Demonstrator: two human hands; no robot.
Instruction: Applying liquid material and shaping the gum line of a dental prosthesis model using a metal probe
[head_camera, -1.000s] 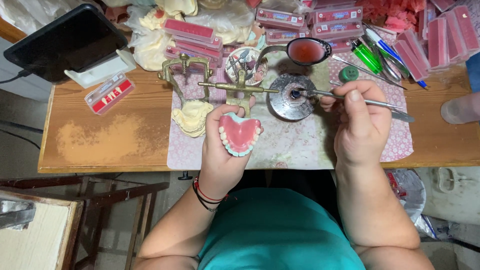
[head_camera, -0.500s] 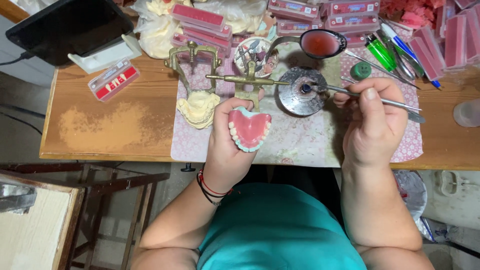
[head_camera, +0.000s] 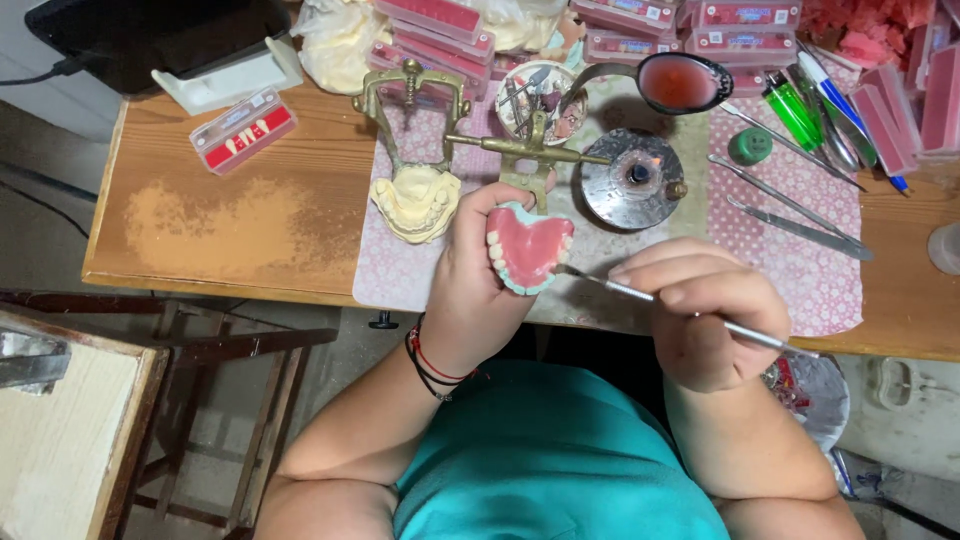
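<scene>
My left hand grips a pink wax denture with white teeth, held up over the front edge of the patterned mat. My right hand holds a thin metal wax tool like a pen. Its tip touches the denture's right side. Behind the denture stands a brass articulator with a cream plaster jaw model on it. A small round metal burner sits just right of the articulator.
A metal ladle of red wax, a green lighter, a green cap and several metal instruments lie on the right. Pink boxes line the back. A tooth card box lies left. A wooden chair stands lower left.
My right hand has drawn the metal tool back from the burner to the denture. My left hand keeps holding the denture near the table's front edge.
</scene>
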